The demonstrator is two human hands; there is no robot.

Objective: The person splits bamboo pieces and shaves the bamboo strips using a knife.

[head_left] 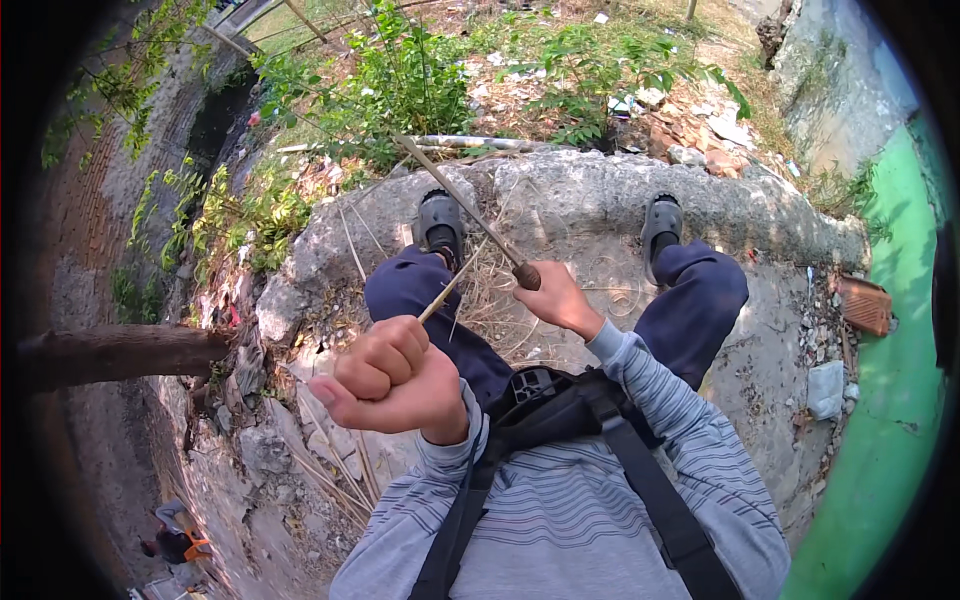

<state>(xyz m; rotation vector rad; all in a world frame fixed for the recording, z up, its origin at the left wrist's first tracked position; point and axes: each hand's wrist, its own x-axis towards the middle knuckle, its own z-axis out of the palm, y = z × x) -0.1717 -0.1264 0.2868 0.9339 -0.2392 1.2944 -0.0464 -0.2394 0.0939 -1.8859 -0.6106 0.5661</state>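
Note:
My left hand (388, 378) is closed in a fist with the thumb pointing left. A thin pale stick (445, 292), perhaps a bamboo strip, comes out of the fist and slants up to the right. My right hand (556, 300) is wrapped round the dark handle of a long, narrow-bladed knife (462, 204). The blade points away and to the left, above the stick. Whether blade and stick touch, I cannot tell. Thin shavings and strips (490, 318) lie on the ground between my legs.
A low concrete edge (570, 190) curves under my shoes, with green bushes (405, 95) and litter beyond. More long strips (335, 470) lie at left, near a tree trunk (130, 357). A green wall (885, 400) and an orange brick (864, 305) stand right. Another person (177, 540) is far lower left.

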